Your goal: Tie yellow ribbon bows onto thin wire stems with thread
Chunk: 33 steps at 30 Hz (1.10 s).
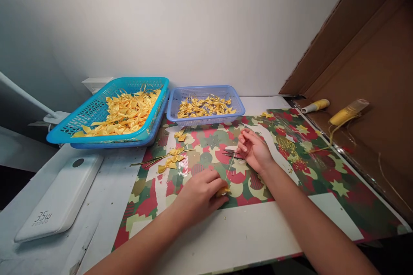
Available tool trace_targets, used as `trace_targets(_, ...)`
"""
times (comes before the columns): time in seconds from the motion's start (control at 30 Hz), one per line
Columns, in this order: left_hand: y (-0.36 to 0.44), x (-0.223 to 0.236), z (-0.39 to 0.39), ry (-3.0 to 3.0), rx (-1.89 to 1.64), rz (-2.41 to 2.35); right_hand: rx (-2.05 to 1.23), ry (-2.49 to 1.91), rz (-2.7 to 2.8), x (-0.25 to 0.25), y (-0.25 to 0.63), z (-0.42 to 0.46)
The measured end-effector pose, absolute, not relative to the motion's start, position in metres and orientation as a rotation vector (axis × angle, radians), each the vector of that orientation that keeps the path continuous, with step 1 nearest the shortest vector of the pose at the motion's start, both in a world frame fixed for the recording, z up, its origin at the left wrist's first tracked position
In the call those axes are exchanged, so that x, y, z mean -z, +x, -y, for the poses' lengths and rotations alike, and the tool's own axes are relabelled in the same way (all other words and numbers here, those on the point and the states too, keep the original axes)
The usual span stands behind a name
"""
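Note:
My left hand (200, 192) rests on the patterned paper mat (322, 167), its fingers closed in a pinch on a small yellow ribbon bow (223, 190). A thin gold thread (231, 164) runs from the bow up to my right hand (254, 148), whose fingers are curled around the thread's upper end. Small snips (232, 154) lie on the mat just left of my right hand. Two finished yellow bows with gold wires (171, 160) lie to the left on the mat.
A turquoise basket (97, 114) heaped with yellow bows and a smaller lilac basket (209, 118) of bows stand at the back. A white power bank (60, 200) lies at left. Two yellow thread spools (342, 116) rest against a cardboard wall at right.

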<state>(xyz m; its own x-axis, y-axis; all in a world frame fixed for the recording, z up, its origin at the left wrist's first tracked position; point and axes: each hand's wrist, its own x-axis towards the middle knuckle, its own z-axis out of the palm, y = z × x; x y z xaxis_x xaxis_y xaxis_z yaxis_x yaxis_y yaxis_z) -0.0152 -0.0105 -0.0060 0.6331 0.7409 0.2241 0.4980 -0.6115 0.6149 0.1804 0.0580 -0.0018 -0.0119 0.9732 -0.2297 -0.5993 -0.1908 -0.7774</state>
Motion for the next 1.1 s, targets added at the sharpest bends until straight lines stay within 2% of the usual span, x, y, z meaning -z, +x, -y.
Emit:
trace_targets(0.1, -0.015, 0.006, 0.012, 2.552, -0.526, -0.936, -1.545, -1.002, 0.705, 0.002, 0.174, -0.056)
trace_targets(0.4, -0.015, 0.007, 0.011, 2.622, -0.484, -0.614, -1.567, -1.13, 0.946, -0.008, 0.154, -0.061)
trace_targets(0.67, -0.007, 0.009, 0.021, 2.676, -0.44, -0.797, -1.555, -1.228, 0.996, -0.007, 0.13, -0.089)
trace_targets(0.93, -0.013, 0.015, 0.018, 2.303, -0.582, -0.914, -1.574, -1.27, 1.095, 0.005, 0.118, -0.091)
trace_targets(1.1, -0.01, 0.017, 0.016, 2.412, -0.556, -0.887, -1.529, -1.291, 1.133, 0.005, 0.118, -0.089)
